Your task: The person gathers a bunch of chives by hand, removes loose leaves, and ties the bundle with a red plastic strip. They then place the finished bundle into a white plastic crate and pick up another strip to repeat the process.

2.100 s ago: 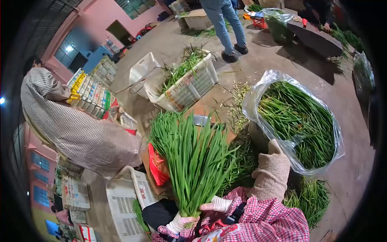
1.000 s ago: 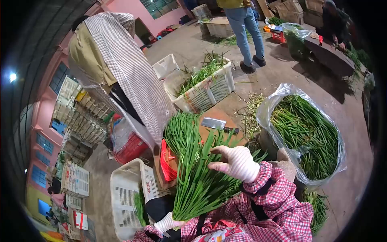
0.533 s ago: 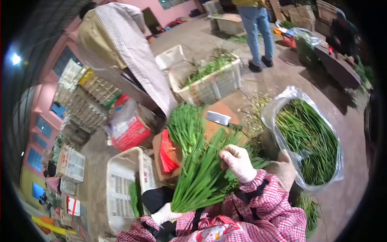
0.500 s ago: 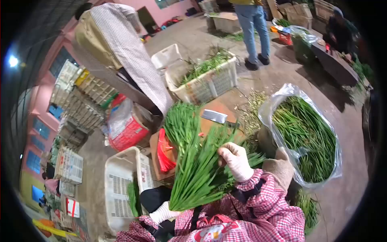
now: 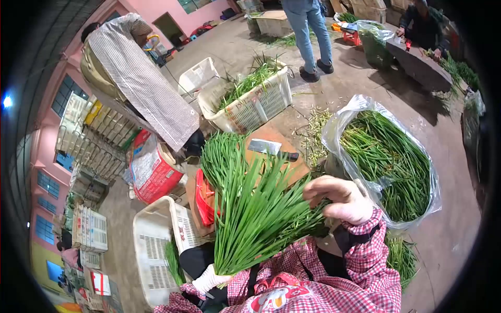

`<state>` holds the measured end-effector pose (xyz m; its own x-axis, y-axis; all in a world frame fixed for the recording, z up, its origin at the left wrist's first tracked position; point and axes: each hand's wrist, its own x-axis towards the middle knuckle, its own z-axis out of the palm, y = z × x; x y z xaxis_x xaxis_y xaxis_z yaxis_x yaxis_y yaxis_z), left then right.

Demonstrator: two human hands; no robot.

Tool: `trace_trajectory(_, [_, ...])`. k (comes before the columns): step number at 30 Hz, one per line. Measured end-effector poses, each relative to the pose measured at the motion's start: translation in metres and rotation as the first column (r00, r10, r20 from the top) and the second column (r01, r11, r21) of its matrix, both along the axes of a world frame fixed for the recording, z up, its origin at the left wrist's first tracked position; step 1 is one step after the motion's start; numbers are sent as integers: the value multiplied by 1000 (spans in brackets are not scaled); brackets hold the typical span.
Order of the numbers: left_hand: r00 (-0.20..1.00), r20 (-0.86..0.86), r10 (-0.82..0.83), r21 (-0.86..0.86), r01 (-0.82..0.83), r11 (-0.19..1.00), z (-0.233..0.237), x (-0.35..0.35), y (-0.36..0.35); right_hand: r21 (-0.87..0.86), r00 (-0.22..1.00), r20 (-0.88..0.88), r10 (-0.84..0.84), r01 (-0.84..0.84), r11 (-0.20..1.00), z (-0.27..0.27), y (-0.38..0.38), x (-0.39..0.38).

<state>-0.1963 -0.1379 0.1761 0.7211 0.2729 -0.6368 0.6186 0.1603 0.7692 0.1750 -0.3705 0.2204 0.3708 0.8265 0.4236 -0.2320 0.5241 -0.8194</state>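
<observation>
— Where is the bundle of chives (image 5: 253, 208)?

— Standing upright in front of the person's chest. The cut ends are at the bottom and the leaves fan upward and outward.

— What holds it?

— The left hand (image 5: 209, 280), in a white glove, is closed tight around the cut ends, so the whole fan rises from that fist.

— And the right hand (image 5: 339, 201)?

— It is higher up, against the right edge of the leaves, above a red-checked sleeve. The fingers are curled in toward the greens and touch them (I cannot tell whether they pinch a leaf).

— What lies behind the bundle?

— A wooden board (image 5: 295, 169) with a cleaver (image 5: 265, 147) lying flat on it. The leaf tips overlap the board's near edge, and more chives are heaped at its left. A red bag (image 5: 202, 201) sits just left of the bundle.

— Further out?

— To the right of the right hand is a clear plastic sack (image 5: 339, 122) packed with chives. Beyond the board is a white crate (image 5: 255, 107) of greens, and at lower left a second crate (image 5: 151, 245), nearly bare. A person in a checked apron (image 5: 141, 86) bends at upper left, and another in jeans (image 5: 308, 26) stands at the top.
</observation>
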Motion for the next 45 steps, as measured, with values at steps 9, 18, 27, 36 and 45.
trace_trajectory(9, [993,121,12,19,-14,1000,-9,-9,-11,23,117,988,-104,550,835,6,60,-28])
trace_trajectory(18, [989,146,-35,28,31,999,-32,-20,1,55,237,955,-177,448,893,-4,57,-24])
trace_trajectory(27, [887,58,-458,762,257,594,50,55,44,-101,826,-85,558,-564,820,-27,-19,-19])
trace_trajectory(36, [900,-322,-293,934,252,-253,149,192,-11,121,811,-397,430,-418,900,-47,102,-148])
trace_trajectory(45, [872,-270,-409,928,122,-353,54,204,-53,242,432,-899,71,355,903,-56,88,-108])
